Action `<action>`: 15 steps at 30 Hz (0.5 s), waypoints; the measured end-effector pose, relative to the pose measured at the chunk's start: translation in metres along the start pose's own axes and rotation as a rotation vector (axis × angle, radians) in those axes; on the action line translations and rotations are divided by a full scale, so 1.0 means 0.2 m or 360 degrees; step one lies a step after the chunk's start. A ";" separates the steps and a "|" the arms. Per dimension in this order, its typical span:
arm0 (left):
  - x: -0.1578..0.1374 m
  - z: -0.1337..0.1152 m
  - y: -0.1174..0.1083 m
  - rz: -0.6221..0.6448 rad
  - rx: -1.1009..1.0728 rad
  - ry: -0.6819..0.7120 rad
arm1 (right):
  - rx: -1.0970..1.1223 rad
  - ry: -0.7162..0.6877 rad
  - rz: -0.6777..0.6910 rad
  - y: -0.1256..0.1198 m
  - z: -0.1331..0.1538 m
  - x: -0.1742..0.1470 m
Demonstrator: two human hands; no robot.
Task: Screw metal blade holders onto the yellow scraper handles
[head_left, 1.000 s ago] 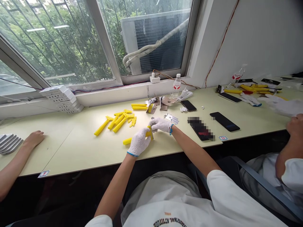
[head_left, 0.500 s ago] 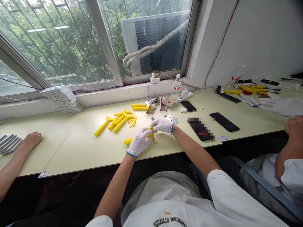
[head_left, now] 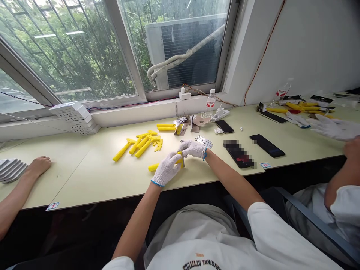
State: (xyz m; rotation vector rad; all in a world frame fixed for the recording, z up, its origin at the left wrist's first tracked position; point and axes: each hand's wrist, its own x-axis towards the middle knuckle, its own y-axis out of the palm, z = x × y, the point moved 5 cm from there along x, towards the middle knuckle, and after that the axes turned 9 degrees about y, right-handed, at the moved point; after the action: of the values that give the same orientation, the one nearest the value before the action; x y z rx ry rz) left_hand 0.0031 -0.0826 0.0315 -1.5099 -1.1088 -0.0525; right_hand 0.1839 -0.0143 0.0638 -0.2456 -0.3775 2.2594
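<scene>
In a white knit glove, my left hand (head_left: 168, 168) is closed round a yellow-handled scraper (head_left: 153, 167) held low over the table. The handle's end points left, and a metal blade edge (head_left: 183, 161) stands at its right end. My right hand (head_left: 194, 149), gloved too, has its fingers bent together at the scraper's head. A small dark piece shows by its fingertips; what they pinch is too small to make out. Several thin metal blades (head_left: 206, 142) lie just behind my right hand. Left of the hands are several loose yellow handles (head_left: 143, 144) and small yellow parts (head_left: 159, 145).
Farther back lie yellow handles (head_left: 165, 128), small cardboard packs (head_left: 194, 123) and a water bottle (head_left: 210, 103). Phones (head_left: 267, 145) rest at right. A co-worker's arm (head_left: 36, 168) lies on the table at left; another person's gloved hand (head_left: 332, 125) is at far right, near more scrapers.
My hands stay almost in place at the scraper, with only a slight shift. The co-worker's gloved hand at far right has moved a little.
</scene>
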 end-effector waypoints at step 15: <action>-0.01 0.00 0.01 0.0030 0.0052 -0.0009 | 0.0151 -0.0105 -0.0100 -0.01 0.01 0.04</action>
State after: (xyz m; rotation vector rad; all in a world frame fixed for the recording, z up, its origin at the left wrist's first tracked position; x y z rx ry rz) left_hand 0.0039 -0.0825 0.0282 -1.4921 -1.0950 -0.0174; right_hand 0.1797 -0.0080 0.0650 -0.1090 -0.3074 2.2208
